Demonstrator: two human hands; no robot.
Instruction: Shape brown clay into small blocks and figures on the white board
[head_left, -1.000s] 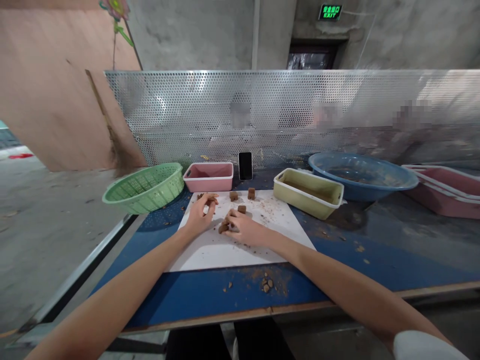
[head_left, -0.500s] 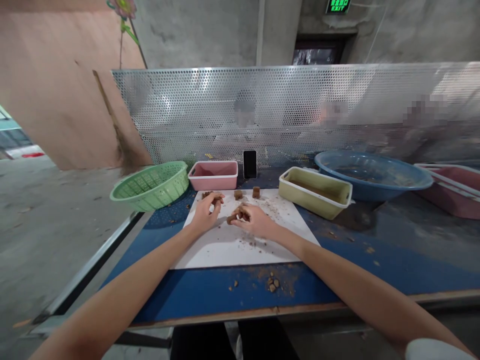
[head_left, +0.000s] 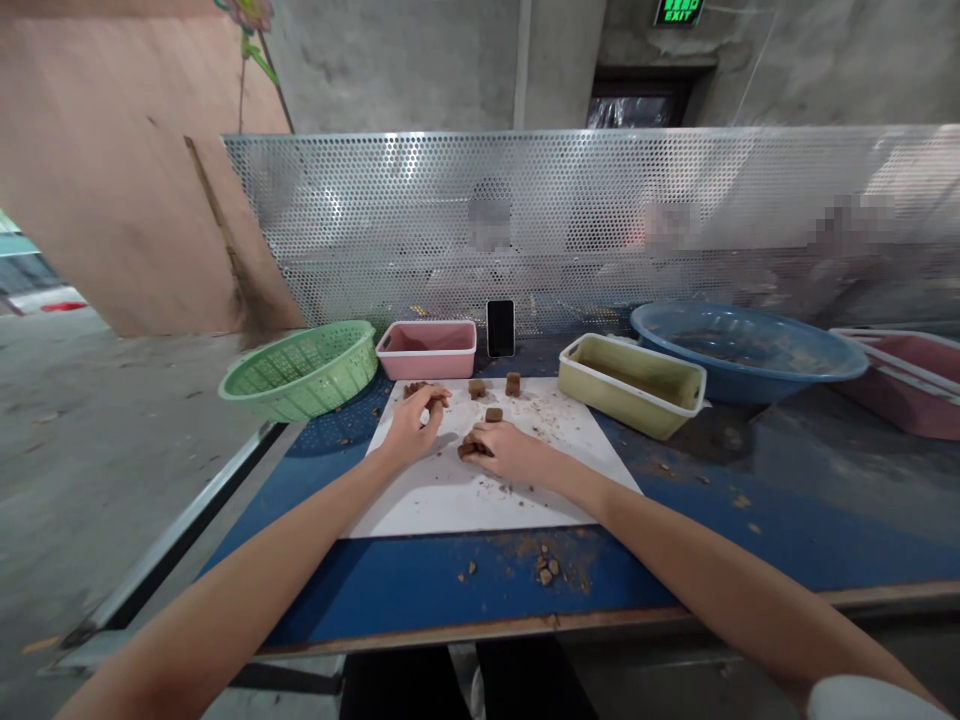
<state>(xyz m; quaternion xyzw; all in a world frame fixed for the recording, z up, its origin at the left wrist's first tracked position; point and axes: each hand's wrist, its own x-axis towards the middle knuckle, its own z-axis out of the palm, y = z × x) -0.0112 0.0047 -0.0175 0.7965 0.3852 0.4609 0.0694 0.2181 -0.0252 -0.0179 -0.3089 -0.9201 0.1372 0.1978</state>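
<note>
Near the far left corner of the white board (head_left: 420,505), my left hand (head_left: 409,430) has its fingers curled round a brown clay lump (head_left: 439,396). More dark brown pieces (head_left: 412,389) lie just behind its knuckles; the hand partly hides them. My right hand (head_left: 510,450) is closed on another brown clay piece (head_left: 470,451), low over the middle of the board, its fingertips partly hidden. Just beyond that hand sits a small brown block (head_left: 493,414). Two similar blocks, a left one (head_left: 477,389) and a right one (head_left: 513,384), stand farther back.
Behind the board are a green basket (head_left: 300,385), a pink bin (head_left: 427,365), an upright phone (head_left: 501,328), a yellow-green bin (head_left: 630,395) and a blue basin (head_left: 750,375). Crumbs (head_left: 546,570) dot the blue table (head_left: 360,600). A perforated metal screen (head_left: 420,220) rises behind.
My right hand has shifted slightly towards me, and the brown block beyond it now shows. The piece in its fingers sits a little lower. My left hand has barely moved.
</note>
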